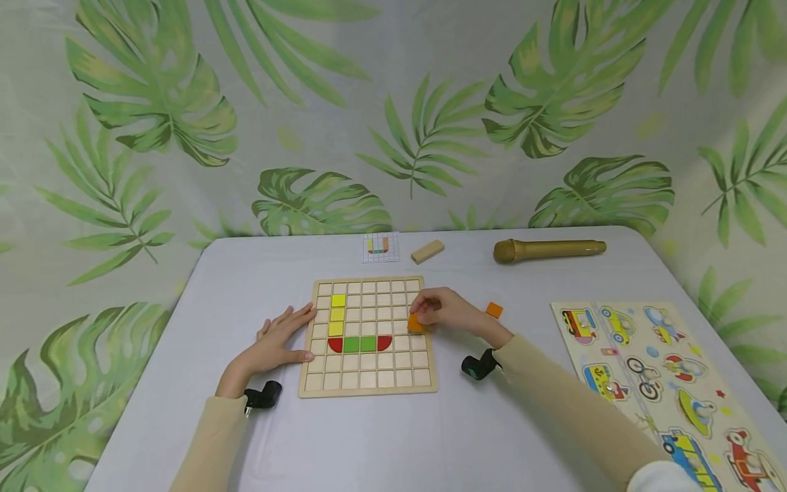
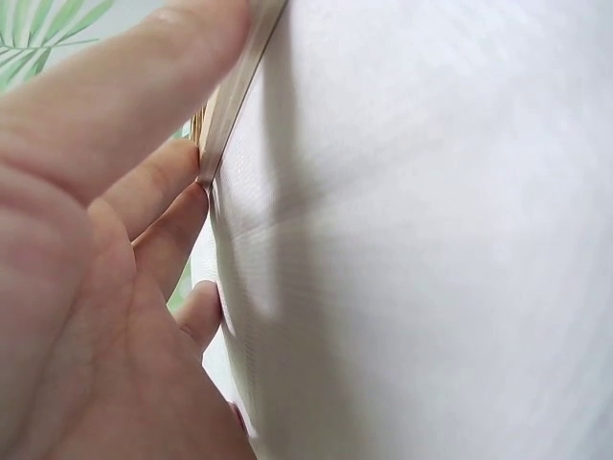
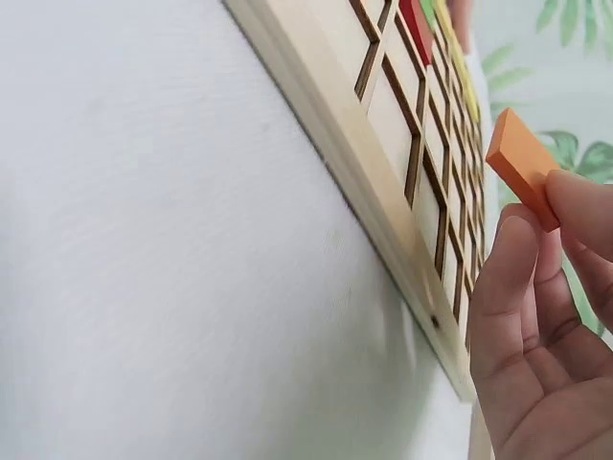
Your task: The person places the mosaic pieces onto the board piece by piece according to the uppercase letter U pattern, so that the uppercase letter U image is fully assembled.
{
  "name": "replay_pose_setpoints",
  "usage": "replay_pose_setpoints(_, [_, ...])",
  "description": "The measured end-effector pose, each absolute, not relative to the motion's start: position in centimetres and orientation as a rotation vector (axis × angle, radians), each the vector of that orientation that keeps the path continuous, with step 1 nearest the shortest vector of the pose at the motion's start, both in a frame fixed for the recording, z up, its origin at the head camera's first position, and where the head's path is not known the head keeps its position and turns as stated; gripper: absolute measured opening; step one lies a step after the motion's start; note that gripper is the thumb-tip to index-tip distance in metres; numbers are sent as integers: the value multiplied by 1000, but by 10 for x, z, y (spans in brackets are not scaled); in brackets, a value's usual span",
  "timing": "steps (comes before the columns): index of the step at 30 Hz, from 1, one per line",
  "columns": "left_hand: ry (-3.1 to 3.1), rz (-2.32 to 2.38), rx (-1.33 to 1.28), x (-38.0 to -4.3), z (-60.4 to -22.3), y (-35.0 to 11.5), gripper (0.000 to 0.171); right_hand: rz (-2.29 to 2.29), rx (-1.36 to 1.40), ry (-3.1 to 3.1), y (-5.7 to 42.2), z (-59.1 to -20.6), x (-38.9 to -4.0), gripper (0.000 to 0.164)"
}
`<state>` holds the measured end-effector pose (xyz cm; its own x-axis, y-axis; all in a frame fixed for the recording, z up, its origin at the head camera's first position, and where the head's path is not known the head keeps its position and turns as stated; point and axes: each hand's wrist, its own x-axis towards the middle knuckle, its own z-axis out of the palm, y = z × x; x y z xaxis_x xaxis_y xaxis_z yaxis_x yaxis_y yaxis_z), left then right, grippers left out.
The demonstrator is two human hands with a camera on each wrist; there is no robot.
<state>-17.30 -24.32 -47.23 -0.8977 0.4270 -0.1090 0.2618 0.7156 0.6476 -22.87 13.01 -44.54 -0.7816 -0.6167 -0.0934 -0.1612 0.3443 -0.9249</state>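
My right hand pinches an orange square tile between thumb and fingers, above the right side of a wooden grid board. In the right wrist view the tile is tilted and clear of the board. Fingers spread, my left hand touches the board's left edge. The left wrist view shows its fingertips against the board's side. Within the grid stand several yellow tiles in a column. Below them a row holds two green tiles between two rounded red pieces. A second orange tile lies right of the board.
Behind the board lie a small printed pattern card and a plain wooden block. A gold microphone lies at the back right. A vehicle puzzle board covers the table's right side. Leaf-patterned cloth hangs behind the table.
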Motion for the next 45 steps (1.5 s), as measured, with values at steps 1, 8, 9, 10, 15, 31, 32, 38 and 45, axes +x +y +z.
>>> replay_pose_setpoints(1, [2671,954,548,-173,-472,-243,88,-1420,-691,2198,126,-445,-229,11])
replay_pose_setpoints(8, [2670,959,559,-175,-473,-243,88,-1316,-787,2310,99,-452,-235,8])
replay_pose_setpoints(9, [2671,959,559,-175,-473,-243,88,-1306,-800,2314,96,-453,-235,7])
replay_pose_setpoints(10, [2671,959,558,-175,-473,-243,88,-1298,-813,2317,92,-454,-236,7])
replay_pose_setpoints(15, [2673,952,555,-175,-473,-243,88,-1281,-863,2325,79,-457,-236,5])
replay_pose_setpoints(31, [2672,960,557,-173,-472,-244,88,-1106,-926,2483,65,-457,-231,10])
replay_pose_setpoints(32, [2672,960,557,-173,-473,-244,88,-1111,-926,2479,65,-457,-230,10])
replay_pose_setpoints(38, [2681,953,572,-174,-475,-244,88,-1199,-884,2436,78,-459,-233,7])
replay_pose_setpoints(45, [2684,951,568,-175,-477,-244,88,-1411,-726,2324,120,-456,-241,11])
